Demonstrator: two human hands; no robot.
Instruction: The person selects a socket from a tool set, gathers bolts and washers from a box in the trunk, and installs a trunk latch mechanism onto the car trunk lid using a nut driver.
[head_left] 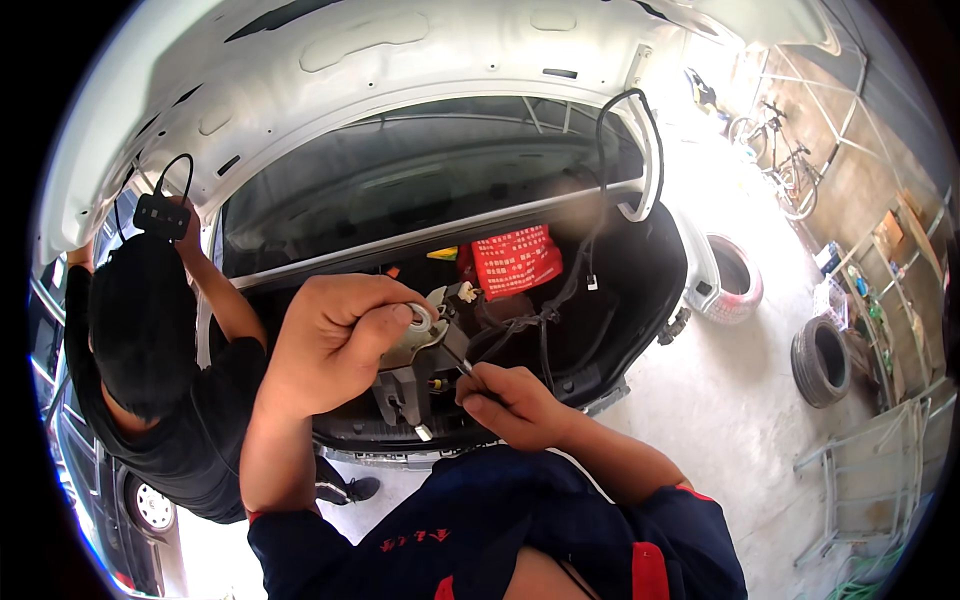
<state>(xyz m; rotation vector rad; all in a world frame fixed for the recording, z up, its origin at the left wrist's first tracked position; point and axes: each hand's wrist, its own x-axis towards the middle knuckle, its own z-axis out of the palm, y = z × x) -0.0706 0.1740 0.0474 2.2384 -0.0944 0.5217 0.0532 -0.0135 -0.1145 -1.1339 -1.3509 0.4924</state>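
Over the open car trunk [640,330], my left hand [335,345] is closed on a latch-like assembly [403,388] of metal plate and dark grey plastic. A round metal ring shows by the thumb, and a small white connector hangs at the assembly's lower end. My right hand [515,405] is closed in a pinch on a thin metal rod [463,364], whose upper end reaches the assembly's right side. Its fingers cover the rest of the rod, so its kind does not show.
A red printed bag [517,262] and dark wiring [545,315] lie in the trunk. The raised lid [400,60] arches overhead, with a cable [602,140] hanging from it. At left, another person [140,330] holds a black box [161,216]. Tires [822,362] stand at right.
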